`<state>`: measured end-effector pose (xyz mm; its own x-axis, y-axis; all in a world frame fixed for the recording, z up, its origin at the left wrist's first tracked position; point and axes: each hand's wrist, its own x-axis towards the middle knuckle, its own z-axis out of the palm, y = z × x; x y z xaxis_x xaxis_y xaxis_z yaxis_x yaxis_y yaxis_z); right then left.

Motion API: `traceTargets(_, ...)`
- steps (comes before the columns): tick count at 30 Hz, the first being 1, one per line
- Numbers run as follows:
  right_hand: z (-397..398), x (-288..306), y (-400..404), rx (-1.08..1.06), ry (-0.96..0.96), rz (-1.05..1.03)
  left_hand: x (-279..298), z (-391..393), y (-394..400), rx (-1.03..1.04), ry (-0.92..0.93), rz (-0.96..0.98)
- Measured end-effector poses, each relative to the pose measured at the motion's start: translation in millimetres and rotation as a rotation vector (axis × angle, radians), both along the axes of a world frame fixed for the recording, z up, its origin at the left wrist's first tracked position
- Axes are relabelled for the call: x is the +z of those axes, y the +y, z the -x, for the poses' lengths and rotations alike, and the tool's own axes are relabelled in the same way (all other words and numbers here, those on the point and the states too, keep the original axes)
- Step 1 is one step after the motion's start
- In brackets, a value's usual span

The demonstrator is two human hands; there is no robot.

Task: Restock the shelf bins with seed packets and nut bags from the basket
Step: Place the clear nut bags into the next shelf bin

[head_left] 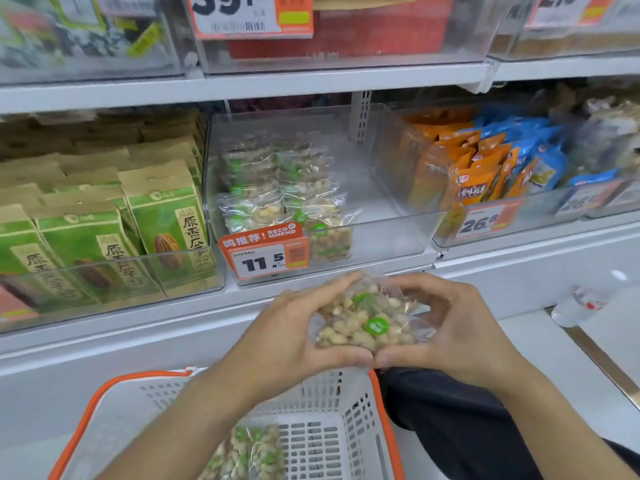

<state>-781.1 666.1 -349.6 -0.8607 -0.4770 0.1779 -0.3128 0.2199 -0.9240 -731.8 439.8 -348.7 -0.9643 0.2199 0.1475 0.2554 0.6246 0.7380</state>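
Observation:
A clear nut bag [363,323] with green round stickers is held between my left hand [298,337] and my right hand [450,334], both gripping its sides just below the shelf edge. Above it stands a clear shelf bin [398,233] with several similar nut bags [277,202] stacked on its left side; its right side is bare. Below my arms sits a white basket [329,427] with an orange rim, holding more nut bags [249,455]. Green seed packets [162,223] fill the bin to the left.
Orange and blue snack packs [485,168] fill the bin on the right. An orange price tag [266,254] reading 11.5 hangs on the middle bin's front. Upper shelf bins [329,36] sit above. A dark trouser leg [467,427] is beside the basket.

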Motion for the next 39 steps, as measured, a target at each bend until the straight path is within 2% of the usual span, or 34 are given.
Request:
traceTargets(5, 17.5, 47.7, -8.0, -0.122, 0.338, -0.049, 38.0, 30.4, -3.8, -0.022, 0.232, 0.029)
traceTargets(8, 40.3, 68.9, -13.1, -0.255, 0.606, -0.125, 54.4, 55.4, -16.4, 0.111, 0.375, 0.150)
traceTargets(10, 62.5, 75.3, -16.8, -0.344, 0.741, -0.179, 55.9, 74.3, -32.7, 0.228, 0.369, 0.242)
traceTargets(12, 88.6, 77.0, -21.8, -0.399, 0.795, -0.259, 51.2, 91.6, -49.0, 0.323, 0.250, 0.347)
traceTargets(15, 124.5, 73.6, -32.7, -0.403, 0.754, -0.427, 42.4, 106.8, -56.7, 0.374, 0.119, 0.448)
traceTargets(21, 190.0, 60.3, -66.8, -0.453, 0.597, -0.632, 35.9, 113.2, -52.2, 0.383, 0.091, 0.507)
traceTargets(24, 229.8, 51.5, -86.6, -0.450, 0.466, -0.632, 34.8, 110.9, -53.3, 0.394, 0.116, 0.521)
traceTargets(28, 278.4, 33.7, -102.5, -0.421, 0.190, -0.693, 38.4, 103.8, -49.6, 0.377, 0.092, 0.591)
traceTargets(31, 303.8, 17.8, -109.4, -0.373, 0.081, -0.653, 39.2, 101.9, -49.3, 0.332, 0.043, 0.651)
traceTargets(39, 322.7, -2.2, -107.0, -0.579, -0.022, -0.473, 29.8, 106.4, -54.4, 0.346, 0.080, 0.653)
